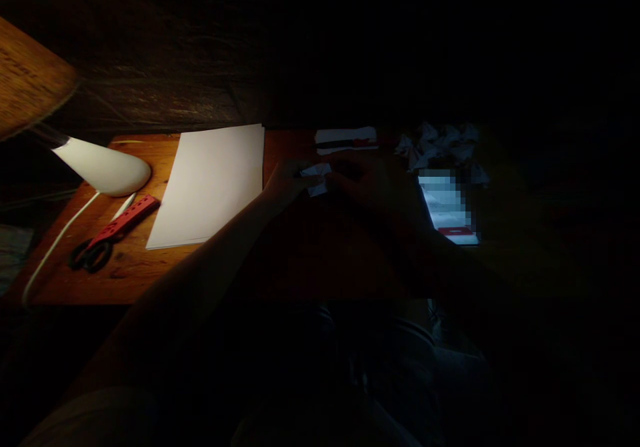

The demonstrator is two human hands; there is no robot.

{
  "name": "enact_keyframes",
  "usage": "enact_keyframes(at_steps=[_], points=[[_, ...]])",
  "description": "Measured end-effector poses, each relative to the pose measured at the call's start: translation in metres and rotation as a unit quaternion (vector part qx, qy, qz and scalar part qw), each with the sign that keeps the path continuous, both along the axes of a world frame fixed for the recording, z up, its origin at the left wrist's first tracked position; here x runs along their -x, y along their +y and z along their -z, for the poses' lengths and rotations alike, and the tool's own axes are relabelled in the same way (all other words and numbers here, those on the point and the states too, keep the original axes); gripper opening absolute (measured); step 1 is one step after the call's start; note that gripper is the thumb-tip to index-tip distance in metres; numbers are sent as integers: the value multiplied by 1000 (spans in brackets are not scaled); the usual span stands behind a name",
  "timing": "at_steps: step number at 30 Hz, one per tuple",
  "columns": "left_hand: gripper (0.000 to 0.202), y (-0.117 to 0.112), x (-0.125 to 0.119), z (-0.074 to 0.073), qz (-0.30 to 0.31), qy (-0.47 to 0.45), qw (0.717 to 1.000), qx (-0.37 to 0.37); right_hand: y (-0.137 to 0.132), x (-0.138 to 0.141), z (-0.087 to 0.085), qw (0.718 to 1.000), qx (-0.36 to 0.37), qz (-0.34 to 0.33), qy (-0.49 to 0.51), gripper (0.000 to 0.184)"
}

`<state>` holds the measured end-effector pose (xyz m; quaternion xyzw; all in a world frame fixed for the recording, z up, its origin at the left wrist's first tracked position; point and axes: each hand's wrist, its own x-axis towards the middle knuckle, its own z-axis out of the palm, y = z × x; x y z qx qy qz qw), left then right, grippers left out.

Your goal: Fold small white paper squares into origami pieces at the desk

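Note:
A small folded piece of white paper (317, 185) is held up over the middle of the wooden table, between my two hands. My left hand (287, 181) pinches its left side, with the thumb across the front. On its right side my right hand (357, 179) grips the paper too, though deep shadow hides most of those fingers. Crease lines show on the paper's face. Behind the hands, a dark and red pen-like tool (345, 144) rests on a small stack of white paper (325, 134).
A stack of white sheets (213, 187) lies left of the hands. Farther left are black-handled scissors (97, 255), a red perforated strip (131, 215) and a white lamp base (107, 169) with its cord. On the right are a lit phone (443, 200) and several folded paper pieces (430, 143).

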<state>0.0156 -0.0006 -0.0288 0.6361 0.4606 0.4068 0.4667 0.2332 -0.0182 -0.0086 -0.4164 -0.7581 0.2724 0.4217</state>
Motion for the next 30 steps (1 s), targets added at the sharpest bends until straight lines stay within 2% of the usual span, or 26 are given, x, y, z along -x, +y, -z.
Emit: enact_keyframes(at_steps=[8, 17, 26, 30], points=[[24, -1, -2, -4, -10, -5, 1000, 3, 5, -1, 3, 999, -38, -14, -9, 26], [21, -1, -1, -2, -16, 9, 1000, -7, 7, -1, 11, 998, -64, -11, -20, 42], [20, -3, -5, -4, -21, -3, 1000, 18, 4, -6, 2, 996, -71, -41, -45, 32], [17, -3, -4, -4, -18, -4, 1000, 13, 7, -4, 5, 996, -70, -46, -34, 32]])
